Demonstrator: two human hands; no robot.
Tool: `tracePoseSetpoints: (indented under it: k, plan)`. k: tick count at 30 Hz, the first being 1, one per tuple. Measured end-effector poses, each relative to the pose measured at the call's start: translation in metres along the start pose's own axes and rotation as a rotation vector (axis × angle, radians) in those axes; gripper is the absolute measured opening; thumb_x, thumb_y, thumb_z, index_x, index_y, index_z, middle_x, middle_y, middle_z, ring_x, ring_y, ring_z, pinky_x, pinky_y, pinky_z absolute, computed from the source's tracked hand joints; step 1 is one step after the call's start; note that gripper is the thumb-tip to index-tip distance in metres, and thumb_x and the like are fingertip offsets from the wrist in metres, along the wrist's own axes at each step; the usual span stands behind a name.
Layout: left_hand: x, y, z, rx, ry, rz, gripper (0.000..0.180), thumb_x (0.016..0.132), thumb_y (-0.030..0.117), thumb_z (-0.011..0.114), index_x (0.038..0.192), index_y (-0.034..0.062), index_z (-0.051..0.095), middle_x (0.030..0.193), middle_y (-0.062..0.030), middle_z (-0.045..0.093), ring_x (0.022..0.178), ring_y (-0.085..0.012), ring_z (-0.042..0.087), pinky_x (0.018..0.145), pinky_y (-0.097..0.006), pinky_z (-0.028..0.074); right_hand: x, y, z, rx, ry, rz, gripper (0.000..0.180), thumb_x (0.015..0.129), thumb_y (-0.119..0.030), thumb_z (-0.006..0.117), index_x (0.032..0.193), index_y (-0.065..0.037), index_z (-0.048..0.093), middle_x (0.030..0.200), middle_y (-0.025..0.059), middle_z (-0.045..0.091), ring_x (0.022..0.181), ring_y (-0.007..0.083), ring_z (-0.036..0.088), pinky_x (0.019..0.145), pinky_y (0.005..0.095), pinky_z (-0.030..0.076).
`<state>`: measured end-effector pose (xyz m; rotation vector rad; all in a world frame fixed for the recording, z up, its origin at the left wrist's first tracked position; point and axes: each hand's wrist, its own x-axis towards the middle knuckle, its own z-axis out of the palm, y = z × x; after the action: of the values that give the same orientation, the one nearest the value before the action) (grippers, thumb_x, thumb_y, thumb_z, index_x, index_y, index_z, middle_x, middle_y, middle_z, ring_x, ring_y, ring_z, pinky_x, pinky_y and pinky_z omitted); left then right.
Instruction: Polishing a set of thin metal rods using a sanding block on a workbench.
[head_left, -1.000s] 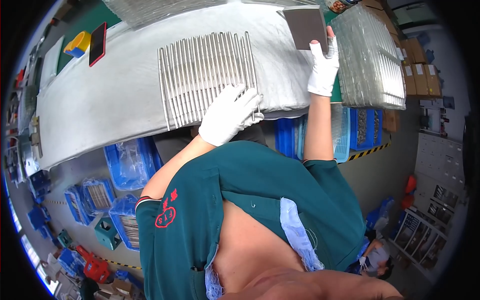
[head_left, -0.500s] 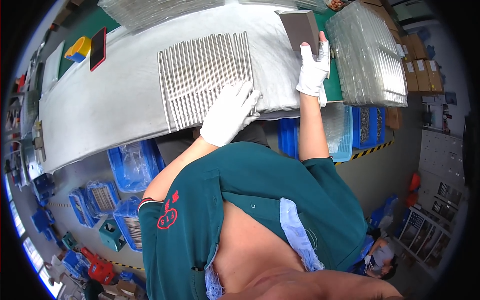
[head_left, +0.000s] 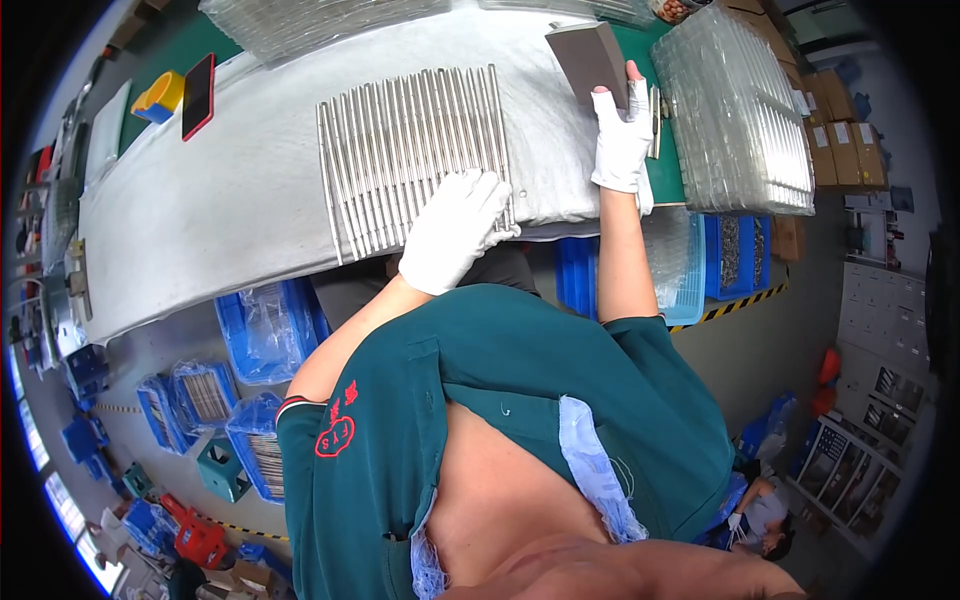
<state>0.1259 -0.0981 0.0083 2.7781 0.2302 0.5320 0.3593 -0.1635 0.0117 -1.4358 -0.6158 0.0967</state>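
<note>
A row of slim, shiny metal rods lies side by side on the pale cloth of the bench. My left hand, in a white glove, has its fingers curled over the near ends of the rightmost rods. At the right, a dark grey-brown block stands tilted on the bench. My right hand, gloved with bare thumb and fingertip, grips the block's near end; its other fingers are partly hidden. Beside that hand, a few short metal pieces lie on the green surface.
Plastic-wrapped stacks stand right of my right hand, and more wrapped bundles line the far edge. A phone and a yellow tape roll sit at the left. Blue bins are below the bench; another person is at lower right.
The block and my right hand have shifted slightly left, uncovering more of the short metal pieces. My left hand's fingers have drawn in and curled more over the rods.
</note>
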Motion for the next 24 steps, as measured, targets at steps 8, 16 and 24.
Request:
tracePoseSetpoints:
  k: [8,16,24]
  plan:
    - [0.002,0.005,-0.007,-0.012,-0.023,0.001,0.048,0.074,0.029,0.073,0.111,0.0018,0.059,0.109,-0.0102,0.059,0.104,-0.0264,0.057,0.087,-0.037,0.045,0.000,0.000,0.000,-0.004,-0.117,0.014,0.055,0.088,-0.007,0.070,0.139,-0.005,0.051,0.132,0.0079,0.058,0.113,0.0147,0.057,0.094,0.0267,0.046]
    - [0.003,0.011,-0.024,-0.137,0.035,-0.012,0.028,0.085,0.032,0.065,0.092,0.0056,0.059,0.089,-0.0093,0.054,0.085,-0.0255,0.057,0.075,-0.036,0.046,0.022,-0.044,0.001,-0.238,-0.938,0.291,0.049,0.087,-0.012,0.070,0.134,-0.007,0.058,0.135,0.0069,0.057,0.120,0.0180,0.054,0.101,0.0303,0.045]
    - [0.005,0.008,-0.020,-0.190,0.136,-0.012,0.027,0.085,0.033,0.065,0.083,0.0079,0.057,0.082,-0.0089,0.053,0.079,-0.0262,0.057,0.070,-0.036,0.046,0.040,-0.043,0.000,-0.131,-0.969,0.281,0.043,0.088,-0.018,0.066,0.131,-0.012,0.061,0.128,0.0057,0.065,0.117,0.0176,0.059,0.100,0.0300,0.047]
